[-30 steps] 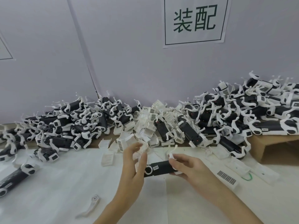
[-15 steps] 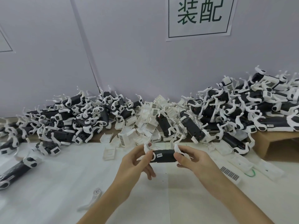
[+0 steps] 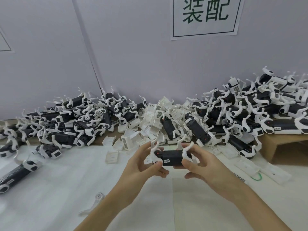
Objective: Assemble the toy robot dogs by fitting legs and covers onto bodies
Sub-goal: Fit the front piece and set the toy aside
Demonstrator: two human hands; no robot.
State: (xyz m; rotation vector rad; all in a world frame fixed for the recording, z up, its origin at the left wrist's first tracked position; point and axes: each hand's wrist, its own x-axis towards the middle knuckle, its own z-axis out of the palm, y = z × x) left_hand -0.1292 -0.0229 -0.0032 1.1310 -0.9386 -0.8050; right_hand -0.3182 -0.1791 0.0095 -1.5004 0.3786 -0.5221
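Two hands on one black dog body (image 3: 170, 157), held level above the white bench (image 3: 58, 189), just in front of the cover pile (image 3: 155, 117). Left hand (image 3: 143, 162) grips the body's left end, fingers (image 3: 159, 164) curled under and thumb on the near side. Right hand (image 3: 201, 162) grips the right end, thumb wrapped over the near face. Both closed on the body, nothing else held.

White legs (image 3: 154, 147) stick up at the left end, and another pair (image 3: 185, 147) at the right end. Can't tell if they're fully seated; the joints are hidden behind fingers.

Judgement: leg-fitting step, near done for this unit; cover likely next.

How to do it well:
- Support the body right beside each leg joint and press straight into the socket, no twisting. Those legs look thin and would probably snap or bend under side load.
- Check each leg sits flush before moving on.
- Keep the labelled face toward you for orientation.
- Covers lie just behind the body at the bench's far edge, short reach.
- A loose leg (image 3: 95, 204) lies on the bench near-left of the body, beside the left forearm; don't sweep it off.

Finished dogs (image 3: 75, 124) are heaped left and right of the cover pile, against the wall (image 3: 133, 64).
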